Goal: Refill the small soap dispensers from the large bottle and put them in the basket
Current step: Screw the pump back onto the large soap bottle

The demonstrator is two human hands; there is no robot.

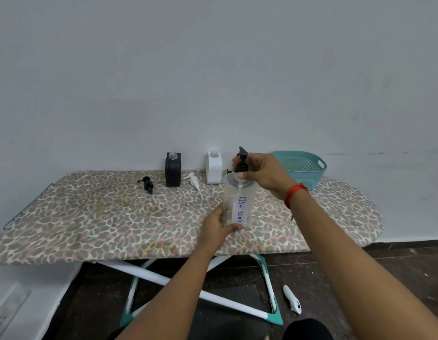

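— Large bottle (238, 204)?
— Upright on the leopard-print ironing board (90, 217), clear, labelled "DISH SOAP", caught between both hands.

— Left hand (218, 227)?
— Wraps round the bottle's lower part, thumb across the front under the label, fingers behind.

— Right hand (264, 173)?
— Sits over the bottle's mouth, fingertips pinching the collar of the black pump head (242, 163), nozzle sticking up. Red thread band (295, 192) on that wrist.

— Pump head screwed on or loose?
— Cannot tell. Collar right at the bottle's rim, dip tube reaching down inside.

— Small dispensers?
— Behind the bottle and to its left, upright by the wall, necks open. White dispenser (214, 168) nearest the bottle, just left of the right hand's fingers; black dispenser (173, 169) farther left. Neither touched.

— Their pumps?
— Lying flat on the board, left of the bottle. White pump (194, 181) between the two dispensers and a little forward; black pump (147, 184) farther left, beyond the black dispenser. Both well apart from the hands.

— Basket?
— Teal basket (301, 168), behind the bottle and to its right, partly hidden by the right hand.

— Anything lower down?
— White handle-shaped object (292, 299) on the dark floor, nearer than the bottle and to its right.
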